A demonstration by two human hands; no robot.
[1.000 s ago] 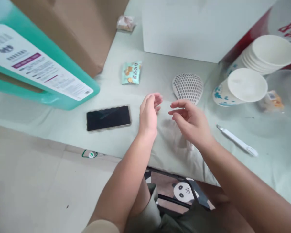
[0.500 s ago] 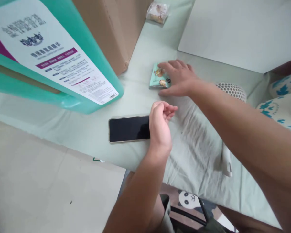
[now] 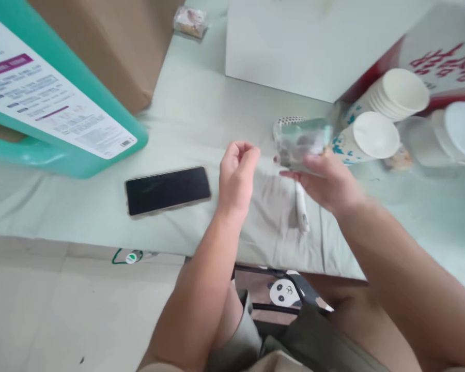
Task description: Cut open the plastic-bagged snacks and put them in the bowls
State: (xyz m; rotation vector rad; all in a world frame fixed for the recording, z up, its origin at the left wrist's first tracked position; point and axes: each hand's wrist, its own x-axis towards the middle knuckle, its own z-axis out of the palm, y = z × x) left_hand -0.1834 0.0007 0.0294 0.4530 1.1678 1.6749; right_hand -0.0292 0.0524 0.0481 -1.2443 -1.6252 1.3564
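Phone on table left of left hand, packet in right hand, cups farther right

Beyond the phone, a hand could pass along the strip of cloth that runs away from it as far as the snack. Beyond the phone's left end the jug blocks the way, with the carton behind. Just right of the phone stands the left hand; farther right, the right hand with a packet, perhaps over a brush, then the cups.
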